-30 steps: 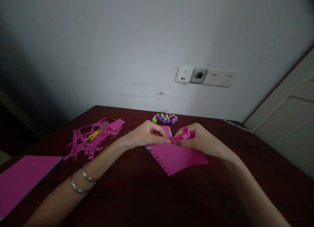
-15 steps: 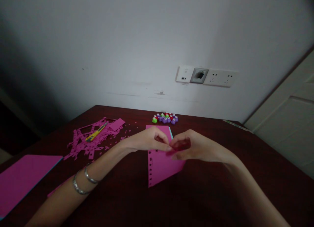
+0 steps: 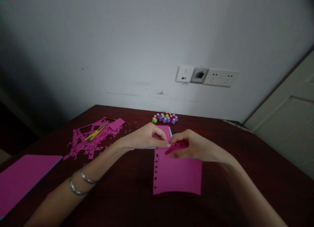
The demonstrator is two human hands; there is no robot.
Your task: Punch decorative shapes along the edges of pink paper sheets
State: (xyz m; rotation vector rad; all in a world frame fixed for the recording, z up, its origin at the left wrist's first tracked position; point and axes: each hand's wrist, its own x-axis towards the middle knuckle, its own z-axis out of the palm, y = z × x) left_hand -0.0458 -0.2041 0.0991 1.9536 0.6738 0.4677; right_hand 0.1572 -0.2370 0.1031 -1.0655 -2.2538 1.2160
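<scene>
Between both hands hangs a sheet of pink paper (image 3: 178, 176), tilted up off the table, with a column of small punched shapes down its left edge. My left hand (image 3: 150, 137) pinches its upper edge between thumb and fingers. Close beside it, my right hand (image 3: 191, 145) is closed on the same upper edge, which curls under the fingers. More punched holes show in the curled part. Behind the hands lies another pink sheet (image 3: 164, 128) with a light blue sheet under it, partly hidden by my left hand.
Several small craft punches (image 3: 165, 118) in purple, green and red stand near the wall. On the left, a yellow utility knife (image 3: 96, 132) rests on pink paper scraps (image 3: 78, 138). A pink stack (image 3: 26, 178) lies at the left edge. Wall sockets (image 3: 219, 77) are above.
The held pink sheet has turned to face me more squarely and shifted slightly right, so more of its lower part shows. Both hands keep their grip, with the left a little higher.
</scene>
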